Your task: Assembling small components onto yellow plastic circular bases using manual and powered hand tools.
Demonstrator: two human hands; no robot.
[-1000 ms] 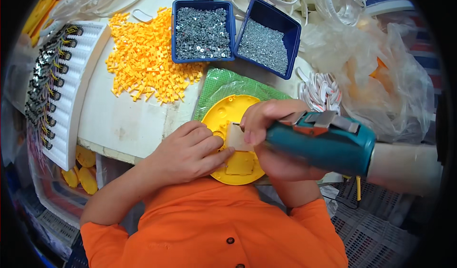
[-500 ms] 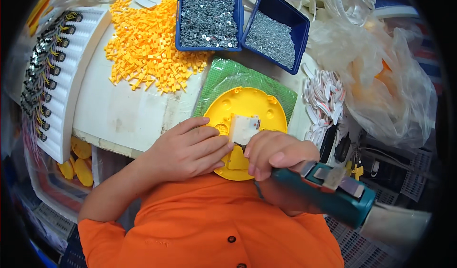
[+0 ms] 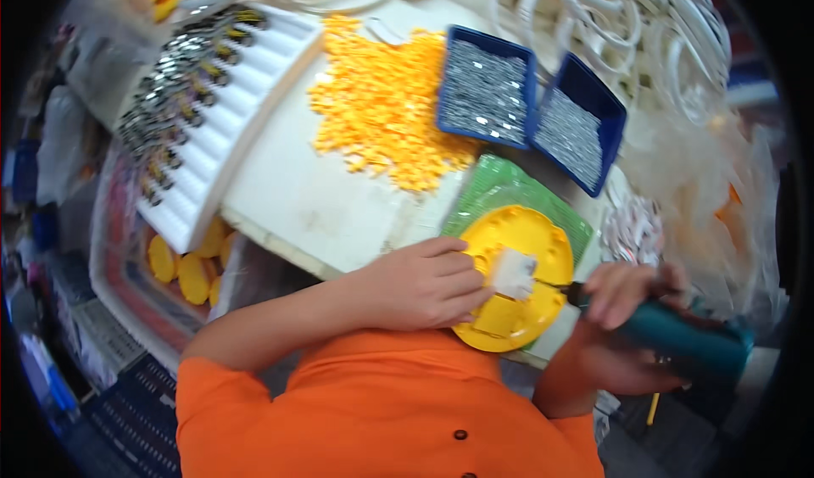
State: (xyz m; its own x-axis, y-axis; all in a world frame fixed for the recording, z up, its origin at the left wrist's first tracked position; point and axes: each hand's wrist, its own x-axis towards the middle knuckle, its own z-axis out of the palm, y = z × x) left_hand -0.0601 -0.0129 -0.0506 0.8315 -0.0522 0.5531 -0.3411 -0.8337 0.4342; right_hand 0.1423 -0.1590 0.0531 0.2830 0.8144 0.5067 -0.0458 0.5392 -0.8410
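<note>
A round yellow plastic shell (image 3: 555, 253) lies inner side up on a green mat (image 3: 500, 185). In its middle sits a small white box-like part (image 3: 514, 274). My left hand (image 3: 428, 285) lies over the shell's left edge, its fingers bent onto the plastic and holding it. My right hand (image 3: 623, 300) is wrapped around a teal electric screwdriver (image 3: 678, 334), blurred by motion. The driver's thin dark bit points left, over the right part of the shell close to the white part; whether it touches anything, I cannot tell.
Beyond the mat stand two blue bins, one with washer-like metal pieces (image 3: 483, 88), one with small screws (image 3: 570, 134). A heap of yellow plastic pieces (image 3: 381, 109) lies left of them. Further left, a white ridged tray (image 3: 233, 122) holds wired parts. Clear plastic bags (image 3: 695, 181) lie at the right.
My right hand has drawn the screwdriver to the right, away from my left hand. My left hand stays on the shell. The whole view has shifted and tilted.
</note>
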